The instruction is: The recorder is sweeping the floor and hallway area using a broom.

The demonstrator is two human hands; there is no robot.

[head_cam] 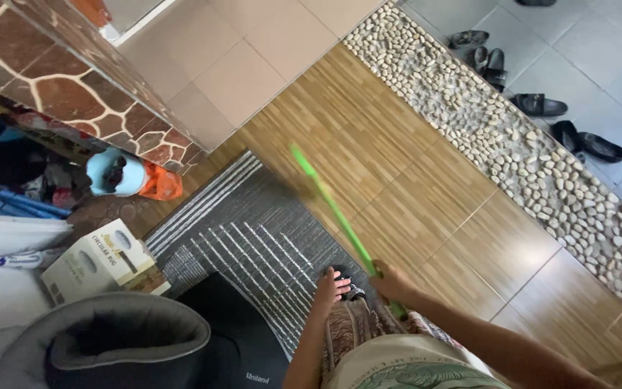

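Wood-pattern flooring [426, 194] lay underfoot. Right hand [390, 282] clenched a green stick [332, 209], seemingly light and stiff, near its lower end; left hand [329, 288] hung released.

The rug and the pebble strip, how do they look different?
The rug is dark grey with thin white stripes; the pebble strip is pale, lumpy stones. The rug lies near the left hand; the pebble strip runs farther off, beside black shoes. Both lie flat along the wooden floor.

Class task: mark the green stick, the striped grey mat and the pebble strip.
green stick [332, 209], head view, mid-shaft.
striped grey mat [253, 238], head view, its middle.
pebble strip [512, 151], head view, mid-band of stones.
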